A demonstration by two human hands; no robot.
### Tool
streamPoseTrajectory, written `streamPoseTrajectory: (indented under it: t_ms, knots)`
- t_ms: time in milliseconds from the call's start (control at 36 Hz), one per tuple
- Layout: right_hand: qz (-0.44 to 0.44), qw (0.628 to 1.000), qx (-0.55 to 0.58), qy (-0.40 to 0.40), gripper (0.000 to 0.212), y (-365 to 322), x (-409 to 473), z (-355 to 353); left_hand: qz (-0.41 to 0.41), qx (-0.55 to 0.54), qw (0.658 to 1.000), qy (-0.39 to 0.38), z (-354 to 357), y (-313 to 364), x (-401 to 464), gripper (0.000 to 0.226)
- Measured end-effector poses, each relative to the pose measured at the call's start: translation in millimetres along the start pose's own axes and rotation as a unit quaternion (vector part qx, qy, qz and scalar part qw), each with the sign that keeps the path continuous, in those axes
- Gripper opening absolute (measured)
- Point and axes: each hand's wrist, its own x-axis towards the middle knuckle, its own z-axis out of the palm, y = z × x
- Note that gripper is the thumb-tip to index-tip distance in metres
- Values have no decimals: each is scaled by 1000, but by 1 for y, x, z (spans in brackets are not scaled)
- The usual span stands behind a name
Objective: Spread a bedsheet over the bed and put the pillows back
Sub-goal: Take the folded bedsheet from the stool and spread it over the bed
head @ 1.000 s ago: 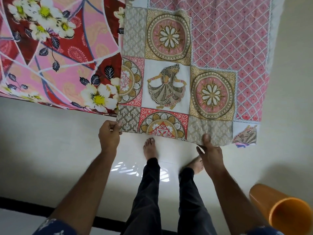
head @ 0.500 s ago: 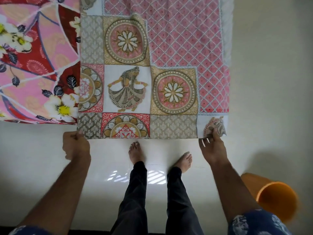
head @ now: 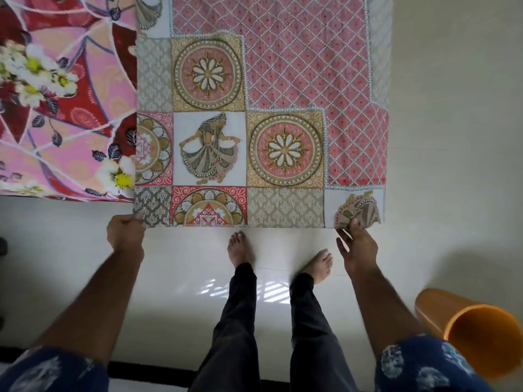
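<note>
One patchwork bedsheet (head: 254,114), soft printed cloth of squares, medallions and a pink lattice, spread flat with its near edge hanging just above the pale glossy floor (head: 184,278). Two hands well apart on that edge: left hand (head: 124,236) curled round the near-left corner, right hand (head: 357,244) pinching the near-right corner. Left of the bedsheet, one floral pink-and-red cloth (head: 65,108), cut off by the frame. Right of it, one smooth orange bin (head: 478,335), partly cropped.

Single head view, looking steeply down past arms at bed edge (head: 254,226) and floor (head: 452,165).
</note>
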Motion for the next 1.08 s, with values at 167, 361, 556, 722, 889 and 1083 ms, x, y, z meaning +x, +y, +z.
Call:
streamPoseTrajectory:
  t_ms: [167, 361, 556, 722, 889, 1083]
  knots:
    - [25, 996, -81, 2, 19, 0, 18, 2, -37, 0, 999, -29, 26, -24, 9, 20]
    - [47, 838, -538, -80, 15, -11, 15, 26, -70, 38, 995, 67, 41, -12, -16, 30]
    - [-162, 744, -580, -289, 15, -17, -14, 108, 481, 197, 849, -91, 66, 35, -53, 42]
    - [-448, 660, -580, -162, 12, -50, -19, 161, 515, 395, 732, -207, 98, 69, -40, 84]
    - [-477, 517, -711, 3, 68, -82, 12, 144, 495, 459, 713, -187, 102, 89, -46, 68]
    - [-423, 470, -772, -67, 86, -96, 25, 113, 577, 384, 709, -130, 144, 116, -81, 62]
